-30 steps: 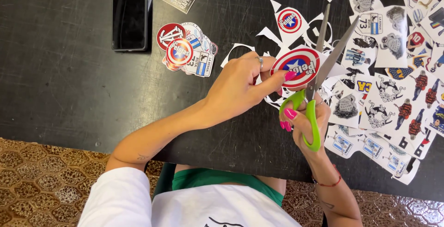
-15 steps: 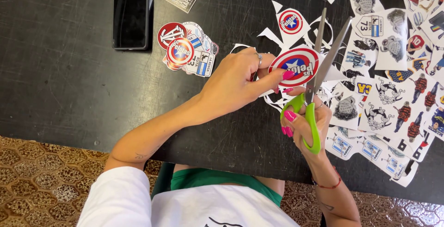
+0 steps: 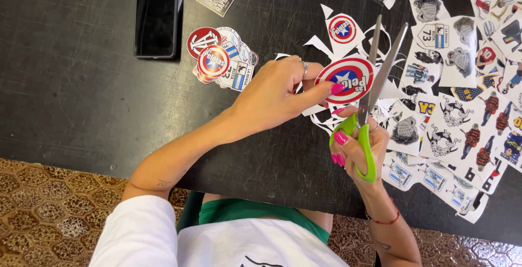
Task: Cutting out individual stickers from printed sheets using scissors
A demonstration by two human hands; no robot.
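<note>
Near the centre right of the frame, the left hand (image 3: 274, 95) is pinching the round shield sticker (image 3: 344, 79) by its lower edge, lifting it off the black table (image 3: 70, 93) so the blades can reach its rim. The right hand (image 3: 356, 153) is gripping the green-handled scissors (image 3: 370, 109), fingers closed through the loops, blades parted; their long axis is pointing toward the top of the frame, slightly rightward.

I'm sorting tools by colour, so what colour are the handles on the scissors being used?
Bright lime green, on the metal-bladed scissors in the right hand; head view.
</note>
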